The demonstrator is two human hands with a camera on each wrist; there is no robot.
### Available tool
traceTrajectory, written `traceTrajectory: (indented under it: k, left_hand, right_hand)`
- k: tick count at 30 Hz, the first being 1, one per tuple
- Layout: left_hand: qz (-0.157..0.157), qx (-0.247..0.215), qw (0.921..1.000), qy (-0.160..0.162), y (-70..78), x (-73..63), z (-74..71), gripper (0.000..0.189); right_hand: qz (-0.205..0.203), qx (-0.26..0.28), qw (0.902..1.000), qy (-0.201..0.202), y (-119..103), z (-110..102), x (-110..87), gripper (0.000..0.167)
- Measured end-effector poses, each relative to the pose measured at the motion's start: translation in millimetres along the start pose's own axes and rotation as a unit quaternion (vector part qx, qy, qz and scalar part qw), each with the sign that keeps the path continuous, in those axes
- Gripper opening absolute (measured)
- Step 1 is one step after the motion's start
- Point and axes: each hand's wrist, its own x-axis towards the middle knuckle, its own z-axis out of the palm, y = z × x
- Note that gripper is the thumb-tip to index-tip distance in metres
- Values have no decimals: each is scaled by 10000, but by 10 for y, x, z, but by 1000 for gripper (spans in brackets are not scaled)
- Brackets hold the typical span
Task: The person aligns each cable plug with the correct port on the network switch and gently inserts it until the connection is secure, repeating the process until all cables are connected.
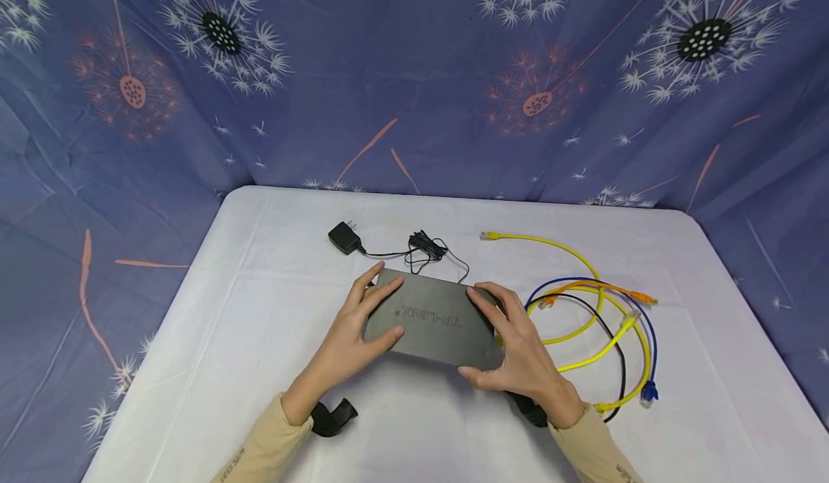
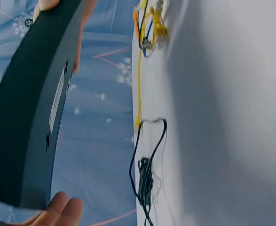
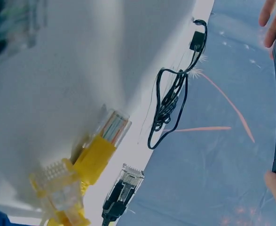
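A flat dark grey TP-LINK network box [image 1: 427, 317] is held between both hands, its raised lettering upside down in the head view. My left hand [image 1: 356, 328] grips the left end, with fingers along the far edge and thumb on the top face. The right hand [image 1: 521, 346] grips the right end, fingers on the far corner and thumb at the near edge. In the left wrist view the box [image 2: 29, 103] is lifted off the table, and a white label [image 2: 57, 104] shows on it.
Behind the box lie a black power adapter [image 1: 345, 238] and its bundled cord [image 1: 424, 245]. Yellow cables [image 1: 576, 253], a blue cable [image 1: 654, 346], an orange cable [image 1: 622, 290] and a black cable [image 1: 623, 368] loop on the right. A white cloth covers the table [image 1: 272, 253]; a patterned curtain [image 1: 388, 73] hangs behind.
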Motion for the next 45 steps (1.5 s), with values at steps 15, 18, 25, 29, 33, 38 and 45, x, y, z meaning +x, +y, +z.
traceTrajectory:
  k: [15,18,25,29,33,38,45]
  left_hand:
    - [-867,-2103,9675,1106,127,55,166,38]
    - [-875,-2473,9581,1148,120,100,149,34]
    - [-987,-2960,9437,1104,97,191,51,29]
    - [-927,-2733,9528,945,86,222,-21,29]
    - [-795,-2470,9632,702,73,261,-95,28]
    - [-770,-2756,9580,188,76,304,-148,27]
    - [-830,-2768,9573,-122,65,312,-160,26]
  right_hand:
    - [137,-87,9948,1007,-96,99,75,87]
    - [352,-173,9954,878,-135,92,60,88]
    - [825,124,9962,240,-195,-18,30,75]
    - [874,772,9927,317,-183,-100,45,44]
    - [1100,1687,9795,37,-179,-177,73,37]
    - [1568,2970,9390,-742,-183,-232,65,41]
    - [1620,3979,8970,-1043,-143,-199,9,39]
